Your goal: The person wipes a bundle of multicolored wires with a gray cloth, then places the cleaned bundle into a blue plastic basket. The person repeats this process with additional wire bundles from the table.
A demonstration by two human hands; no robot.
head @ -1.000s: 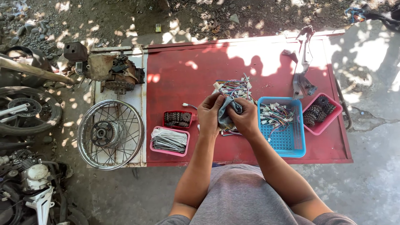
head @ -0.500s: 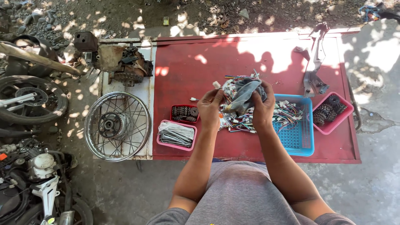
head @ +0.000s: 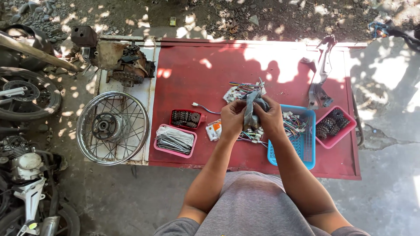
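Observation:
Both of my hands hold a tangled wiring harness [head: 250, 105] with grey sleeving and coloured wires above a red table [head: 197, 74]. My left hand [head: 232, 119] grips the grey sleeved part from the left. My right hand [head: 269, 118] clasps the same bundle from the right. Loose ends of the harness with white connectors [head: 238, 91] trail onto the table behind my hands. A blue basket [head: 302, 146] holding more wires sits just right of my hands.
A pink tray of spokes [head: 175, 140], a red tray of chain pieces [head: 186, 118] and a pink tray of sprockets [head: 333, 126] lie on the table. A metal bracket [head: 321, 74] lies at the back right. A spoked wheel [head: 113, 127], an engine block [head: 127, 65] and motorcycle parts [head: 24, 96] stand to the left.
My hands have drawn together and lowered slightly with the harness, folding the grey sleeved part between them. The view has shifted a little.

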